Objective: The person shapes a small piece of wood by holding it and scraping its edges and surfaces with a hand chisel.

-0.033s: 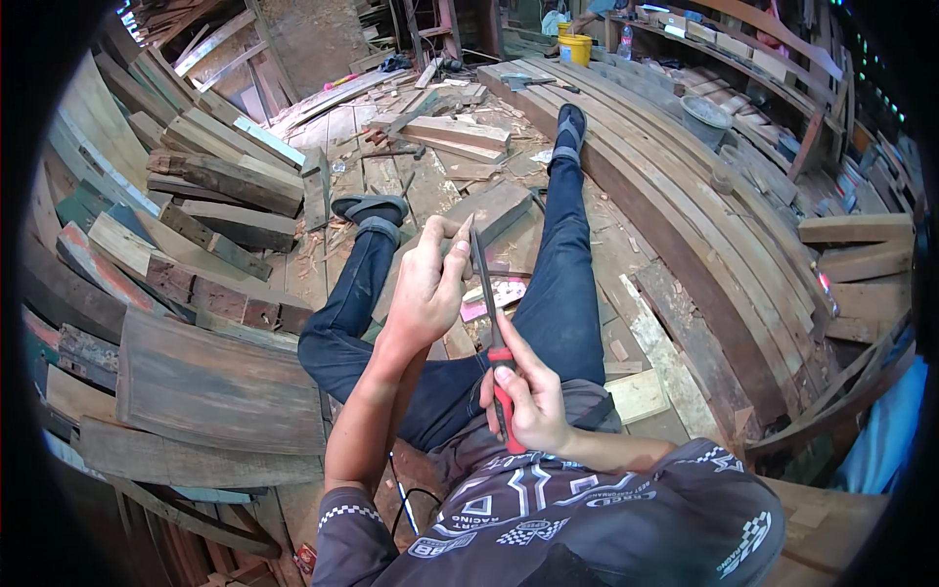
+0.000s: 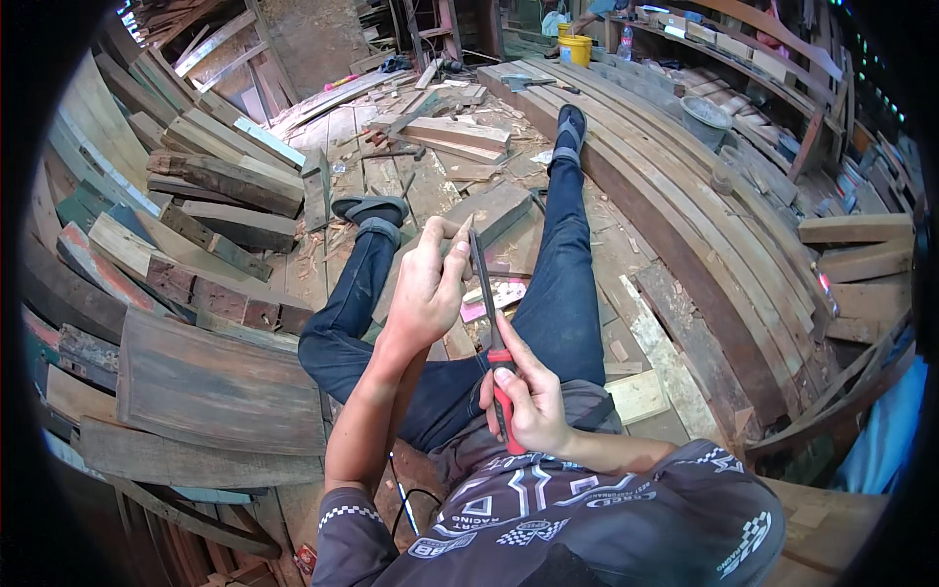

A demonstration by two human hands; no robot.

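Observation:
My right hand [image 2: 533, 396] is wrapped round the red and black handle of a file [image 2: 485, 284], its forefinger stretched along the lower blade. The dark blade points up and away from my body, over my legs. My left hand [image 2: 427, 284] is raised beside the blade's far end. Between its thumb and forefinger is a small pale pointed piece [image 2: 468, 224], tip upward, right next to the blade. Its kind is too small to make out, and whether it touches the file I cannot tell.
I sit on a floor strewn with chips, legs spread. A thick wood block [image 2: 494, 210] lies between my feet, with offcuts [image 2: 455, 134] beyond. Long stacked planks [image 2: 675, 210] run along the right. Timber pieces [image 2: 230, 181] crowd the left. Yellow buckets [image 2: 574, 49] stand far off.

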